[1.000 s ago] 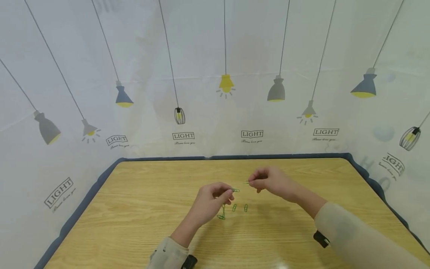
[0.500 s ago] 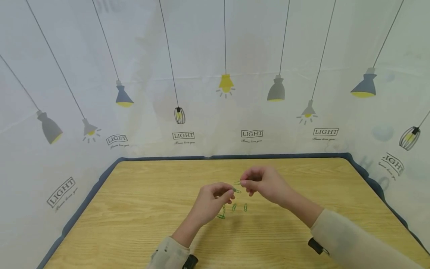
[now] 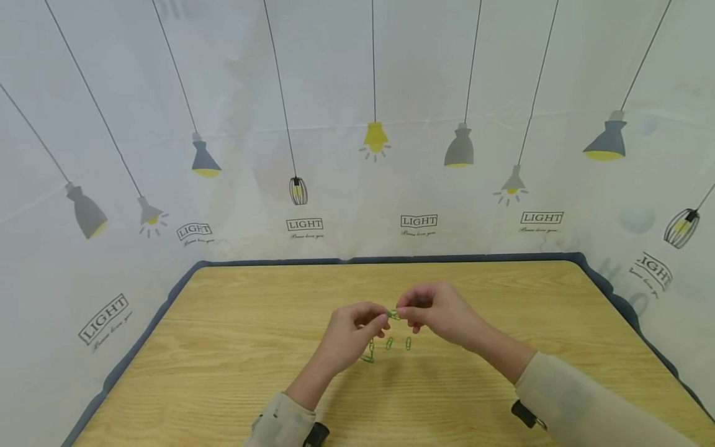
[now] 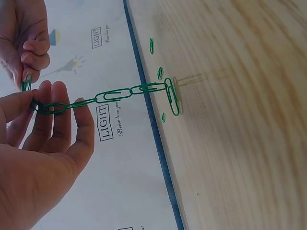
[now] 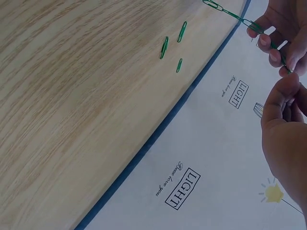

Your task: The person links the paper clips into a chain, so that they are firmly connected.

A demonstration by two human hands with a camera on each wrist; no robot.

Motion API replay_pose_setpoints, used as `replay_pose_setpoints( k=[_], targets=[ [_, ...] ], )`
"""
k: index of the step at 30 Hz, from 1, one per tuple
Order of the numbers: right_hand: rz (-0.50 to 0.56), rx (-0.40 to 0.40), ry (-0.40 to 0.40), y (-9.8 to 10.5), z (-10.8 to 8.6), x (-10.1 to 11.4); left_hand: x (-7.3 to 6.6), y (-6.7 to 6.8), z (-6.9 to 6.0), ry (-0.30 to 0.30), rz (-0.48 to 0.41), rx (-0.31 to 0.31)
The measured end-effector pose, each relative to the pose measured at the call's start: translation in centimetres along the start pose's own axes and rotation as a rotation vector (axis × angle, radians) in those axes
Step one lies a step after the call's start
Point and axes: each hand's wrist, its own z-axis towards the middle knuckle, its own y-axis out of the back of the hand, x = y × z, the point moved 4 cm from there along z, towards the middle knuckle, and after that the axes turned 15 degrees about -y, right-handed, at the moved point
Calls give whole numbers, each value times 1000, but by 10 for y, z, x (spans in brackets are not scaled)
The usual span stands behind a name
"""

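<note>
My left hand (image 3: 355, 335) pinches the upper end of a chain of green paper clips (image 4: 113, 96) between thumb and index finger. The chain hangs down across the fingers, and its last clip (image 4: 171, 97) is at the wooden table top. Opposite it, my right hand (image 3: 444, 311) pinches a single green clip (image 4: 27, 82) by the thumb and fingertips, right at the chain's upper end. Whether that clip is hooked into the chain I cannot tell. The right wrist view shows both hands' fingertips close together, with the chain (image 5: 232, 14) running off from the left hand (image 5: 288, 36).
Three loose green clips (image 5: 164, 48) lie apart on the wooden table (image 3: 223, 347), below and between the hands in the head view. A white cloth (image 3: 346, 186) printed with lamps stands behind and at both sides, with a dark blue band (image 3: 279, 263) along the table edge.
My right hand has moved left and slightly down, bringing its clip against the end of the chain in my left hand. The left hand has stayed almost in place.
</note>
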Motion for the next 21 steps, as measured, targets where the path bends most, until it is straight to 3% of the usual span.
replay_pose_setpoints(
  k=[21],
  targets=[
    [-5,32,14,1,1,-6,0,1,0,2,12,-2]
  ],
)
